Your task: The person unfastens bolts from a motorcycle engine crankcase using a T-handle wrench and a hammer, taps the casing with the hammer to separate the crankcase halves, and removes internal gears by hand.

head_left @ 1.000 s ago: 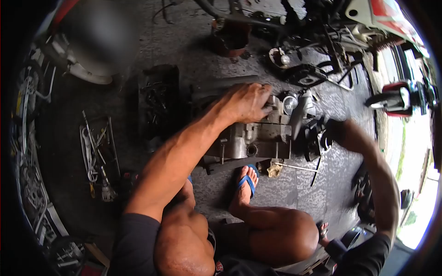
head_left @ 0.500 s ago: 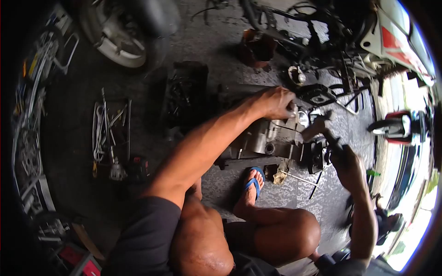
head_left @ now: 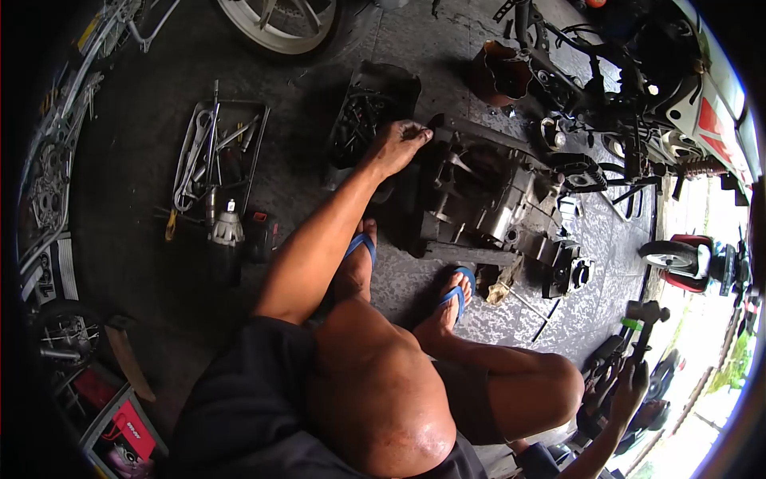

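Observation:
My left hand (head_left: 401, 146) is raised near the left end of a grey metal engine case (head_left: 507, 199), its fingers pinched together; what they hold, if anything, is too small to make out. The case rests on a dark support in front of my feet. At the lower right, my right hand (head_left: 632, 385) is wrapped round the handle of a hammer (head_left: 648, 315), head up, away from the case. A dark bin of bolts and small parts (head_left: 363, 120) sits just left of my left hand. A black part with a round opening (head_left: 574, 271) lies right of the case.
A tray of wrenches (head_left: 255, 152) and a power tool (head_left: 227, 230) are on the left. A rusty pot (head_left: 500, 73) stands beyond the case. A motorcycle frame (head_left: 630, 104) fills the upper right, and a wheel (head_left: 279, 24) is at the top. Another person is partly visible lower right.
My left hand has moved left off the engine case. My right hand has carried the hammer down and right, away from the case. The view has shifted left.

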Tool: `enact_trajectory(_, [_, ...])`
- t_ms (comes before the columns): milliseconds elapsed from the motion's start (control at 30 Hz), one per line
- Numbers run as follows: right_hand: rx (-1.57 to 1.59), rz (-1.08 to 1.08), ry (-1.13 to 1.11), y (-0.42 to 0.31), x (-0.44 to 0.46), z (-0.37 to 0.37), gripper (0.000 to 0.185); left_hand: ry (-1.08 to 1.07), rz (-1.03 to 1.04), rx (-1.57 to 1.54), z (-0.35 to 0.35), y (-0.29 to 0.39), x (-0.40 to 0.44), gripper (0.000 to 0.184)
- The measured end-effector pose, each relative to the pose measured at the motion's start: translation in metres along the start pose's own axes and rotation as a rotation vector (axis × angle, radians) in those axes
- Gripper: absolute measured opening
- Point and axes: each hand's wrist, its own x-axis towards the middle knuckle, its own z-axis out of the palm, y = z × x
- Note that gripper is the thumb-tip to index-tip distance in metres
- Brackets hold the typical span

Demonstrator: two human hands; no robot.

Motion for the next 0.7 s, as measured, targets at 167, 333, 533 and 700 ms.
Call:
enact_trajectory(167, [-0.008,-0.064,-0.002,-0.014,0.018,-0.006,0.028,0.023,-0.001,-0.082,0.003,0.010,-0.009,0.027])
enact_trajectory(333, [-0.018,-0.081,-0.196,-0.071,0.031,0.024,0.019,-0.011,0.010,-0.176,0.015,-0.006,-0.007,0.033])
enact_trajectory(533, [-0.489,-0.291,-0.605,-0.112,0.023,0.081,0.020,-0.049,0.005,-0.188,0.007,-0.031,-0.024,0.032])
enact_trajectory(700, [-0.615,-0.291,-0.916,-0.135,-0.010,0.132,0.032,-0.008,-0.055,-0.056,0.010,-0.017,-0.027,0.041])
